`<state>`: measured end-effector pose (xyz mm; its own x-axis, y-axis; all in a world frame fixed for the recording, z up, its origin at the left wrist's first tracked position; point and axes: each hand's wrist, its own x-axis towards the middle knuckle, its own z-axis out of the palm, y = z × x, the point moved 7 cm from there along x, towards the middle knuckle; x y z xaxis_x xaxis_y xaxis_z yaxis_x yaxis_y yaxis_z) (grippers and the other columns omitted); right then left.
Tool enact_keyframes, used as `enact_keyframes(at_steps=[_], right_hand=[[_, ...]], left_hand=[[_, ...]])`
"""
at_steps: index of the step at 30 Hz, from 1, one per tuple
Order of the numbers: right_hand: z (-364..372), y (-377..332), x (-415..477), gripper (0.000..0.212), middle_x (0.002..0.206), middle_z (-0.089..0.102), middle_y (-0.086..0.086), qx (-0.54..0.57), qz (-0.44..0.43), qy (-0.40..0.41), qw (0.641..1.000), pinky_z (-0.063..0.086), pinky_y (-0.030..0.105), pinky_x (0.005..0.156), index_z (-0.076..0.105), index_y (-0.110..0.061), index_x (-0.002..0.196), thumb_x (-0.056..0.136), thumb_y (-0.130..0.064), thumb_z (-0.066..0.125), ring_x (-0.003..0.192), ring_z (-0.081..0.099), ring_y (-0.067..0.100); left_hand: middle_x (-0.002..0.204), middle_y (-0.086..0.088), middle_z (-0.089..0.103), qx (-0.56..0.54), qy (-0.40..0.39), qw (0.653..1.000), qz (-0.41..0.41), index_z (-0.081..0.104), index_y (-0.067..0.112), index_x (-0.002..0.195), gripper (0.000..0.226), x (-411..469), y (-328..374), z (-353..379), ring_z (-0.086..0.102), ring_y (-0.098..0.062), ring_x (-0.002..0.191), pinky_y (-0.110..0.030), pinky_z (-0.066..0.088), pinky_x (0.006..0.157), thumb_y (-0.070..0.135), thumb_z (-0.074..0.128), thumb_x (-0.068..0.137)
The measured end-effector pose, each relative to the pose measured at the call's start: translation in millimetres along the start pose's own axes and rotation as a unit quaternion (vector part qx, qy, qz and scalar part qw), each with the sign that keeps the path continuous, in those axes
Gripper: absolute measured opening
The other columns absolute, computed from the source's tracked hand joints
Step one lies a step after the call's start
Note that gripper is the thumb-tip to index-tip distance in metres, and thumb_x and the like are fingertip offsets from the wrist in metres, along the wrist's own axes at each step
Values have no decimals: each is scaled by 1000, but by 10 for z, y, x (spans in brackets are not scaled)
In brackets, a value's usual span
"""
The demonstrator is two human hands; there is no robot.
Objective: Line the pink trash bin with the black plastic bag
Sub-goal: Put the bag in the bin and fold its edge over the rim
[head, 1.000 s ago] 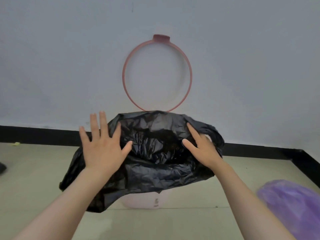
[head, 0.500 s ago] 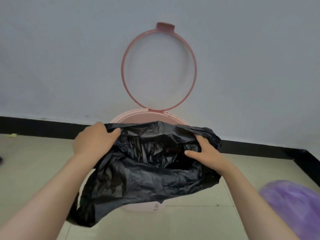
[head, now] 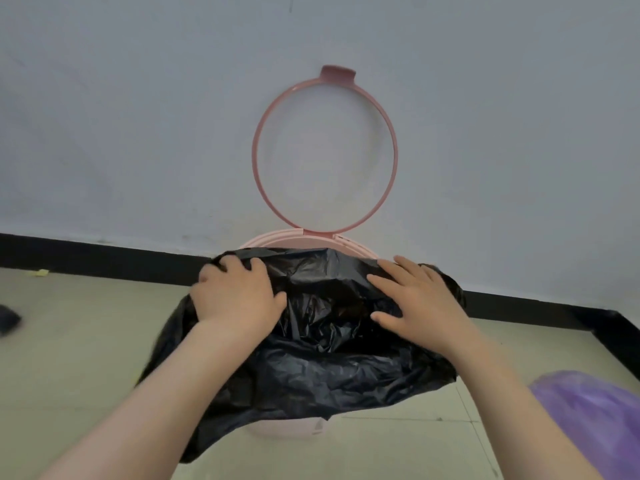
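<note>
The black plastic bag point(head: 322, 355) drapes over the pink trash bin point(head: 294, 429) on the floor, mostly outside it. The left hand point(head: 235, 299) grips its rim; the right hand point(head: 415, 299) lies spread on it. Judgement: film could slip off the far rim.

head view, downward, forward, close
</note>
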<state>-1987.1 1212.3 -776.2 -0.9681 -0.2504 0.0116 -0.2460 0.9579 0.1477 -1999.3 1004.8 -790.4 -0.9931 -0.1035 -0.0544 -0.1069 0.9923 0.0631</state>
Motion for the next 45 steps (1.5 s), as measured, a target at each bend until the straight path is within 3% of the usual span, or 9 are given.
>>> enact_keyframes(at_steps=[3, 7, 12, 17, 26, 31, 36, 42, 45], right_hand=[[341, 151, 61, 66, 158, -3, -4, 42, 39, -57, 997, 3, 44, 117, 12, -35, 144, 88, -58, 37, 144, -7, 20], [500, 301, 159, 71, 158, -4, -2, 156, 98, -71, 980, 7, 46, 118, 11, -26, 145, 88, -62, 31, 144, -5, 20], [505, 303, 374, 88, 157, 9, 0, 326, 130, -54, 935, 21, 47, 115, 14, -23, 145, 75, -72, 36, 142, 14, 24], [500, 302, 422, 70, 141, 35, 8, 328, 144, -36, 933, 37, 37, 99, 30, -20, 136, 80, -48, 62, 124, 45, 28], [503, 195, 128, 81, 139, 36, 3, 358, 85, -81, 927, 33, 32, 103, 28, -28, 138, 72, -38, 74, 128, 38, 20], [409, 189, 183, 55, 139, 46, 3, 408, 121, -95, 900, 35, 31, 101, 40, -24, 133, 86, -50, 51, 122, 47, 19], [351, 141, 345, 61, 150, 32, 6, 418, 149, -68, 893, 20, 33, 111, 35, -11, 138, 96, -50, 16, 137, 30, 21], [482, 191, 478, 40, 139, 46, 9, 348, 174, -58, 919, 33, 35, 98, 42, -13, 129, 98, -35, 32, 124, 44, 26], [560, 198, 499, 42, 135, 48, 6, 424, 191, -73, 882, 34, 33, 96, 44, -12, 130, 96, -36, 38, 120, 45, 24]], left_hand=[[155, -18, -1, -25, -64, 998, -9, -4, 25, 146, 80, 28, -55, 271, 12, -50, 135, -58, 34, 103, 61, 36, 87], [156, -13, -6, -101, -37, 994, 26, -13, 24, 145, 84, 148, -99, 338, 10, -44, 137, -52, 33, 106, 56, 39, 88], [157, -8, 7, -204, -19, 976, 69, -3, 22, 147, 83, 343, -179, 254, 16, -36, 139, -44, 27, 110, 40, 53, 87], [154, -9, 14, -172, -10, 982, 76, 1, 18, 147, 84, 358, -204, 281, 23, -38, 134, -41, 34, 105, 34, 57, 86], [120, -14, 40, -102, 21, 994, 31, 52, 7, 111, 40, 215, -407, 142, 54, -35, 96, -35, 44, 73, 40, 50, 88], [109, -12, 49, -122, 41, 992, 15, 58, 16, 108, 39, 224, -516, 79, 59, -35, 93, -34, 46, 72, 46, 47, 88], [87, -17, 66, -210, 53, 976, 0, 67, 3, 82, 34, 308, -579, 67, 60, -33, 76, -29, 38, 58, 27, 45, 92], [77, -13, 65, -303, 89, 948, -30, 70, -1, 81, 20, 382, -650, 67, 50, -24, 73, -29, 36, 66, 16, 63, 84], [84, -17, 70, -343, 131, 929, -51, 70, -1, 76, 20, 384, -738, 48, 56, -28, 78, -29, 35, 67, 17, 65, 83]])
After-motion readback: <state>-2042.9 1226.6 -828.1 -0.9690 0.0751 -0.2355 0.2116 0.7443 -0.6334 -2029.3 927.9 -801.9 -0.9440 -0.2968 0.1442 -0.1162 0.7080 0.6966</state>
